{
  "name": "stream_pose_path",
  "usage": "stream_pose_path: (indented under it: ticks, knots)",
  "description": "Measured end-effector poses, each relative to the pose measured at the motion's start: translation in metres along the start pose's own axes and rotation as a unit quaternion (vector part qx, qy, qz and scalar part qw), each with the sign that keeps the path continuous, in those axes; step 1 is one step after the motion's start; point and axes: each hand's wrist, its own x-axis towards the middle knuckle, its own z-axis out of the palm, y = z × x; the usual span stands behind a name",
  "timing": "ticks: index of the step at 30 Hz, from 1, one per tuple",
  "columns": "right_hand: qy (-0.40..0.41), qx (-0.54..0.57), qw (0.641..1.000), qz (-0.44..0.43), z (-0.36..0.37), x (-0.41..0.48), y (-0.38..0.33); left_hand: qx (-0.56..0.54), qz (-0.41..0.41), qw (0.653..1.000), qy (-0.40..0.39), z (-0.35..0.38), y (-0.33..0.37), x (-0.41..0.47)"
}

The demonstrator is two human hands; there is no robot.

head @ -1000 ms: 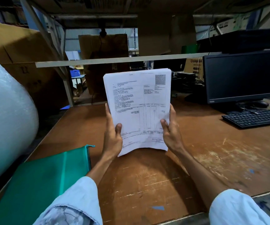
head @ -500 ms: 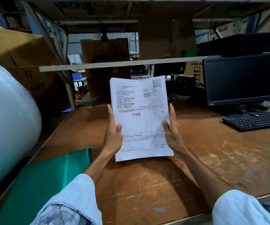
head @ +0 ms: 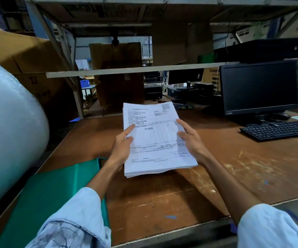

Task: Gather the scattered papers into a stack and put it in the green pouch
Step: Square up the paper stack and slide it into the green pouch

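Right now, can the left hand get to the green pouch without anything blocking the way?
Probably yes. The green pouch lies flat on the table, just under the left forearm, with nothing on top of it. But the left hand is busy holding the paper stack together with the right hand.

- I see a worn brown table (head: 162,203) filling the lower frame.
- A green pouch (head: 55,197) lies flat at lower left.
- A black keyboard (head: 275,130) and monitor (head: 259,88) stand at right.
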Motion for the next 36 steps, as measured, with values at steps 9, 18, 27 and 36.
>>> stream_pose_path:
  ticks: [9,18,27,36]
  knots:
    - [-0.048,0.006,0.999,-0.002,-0.008,-0.003,-0.018,-0.078,0.023,0.997,-0.012,-0.001,0.01,-0.015]
    - [-0.055,0.121,0.991,-0.013,0.002,-0.012,-0.01,-0.051,0.028,0.998,-0.012,-0.011,0.014,-0.027]
    - [-0.059,0.0,0.998,-0.013,0.0,-0.005,-0.006,-0.017,0.005,1.0,-0.008,-0.003,0.006,-0.034]
    - [-0.094,0.156,0.983,0.011,-0.004,-0.022,-0.005,-0.065,0.034,0.997,-0.031,-0.003,0.022,-0.048]
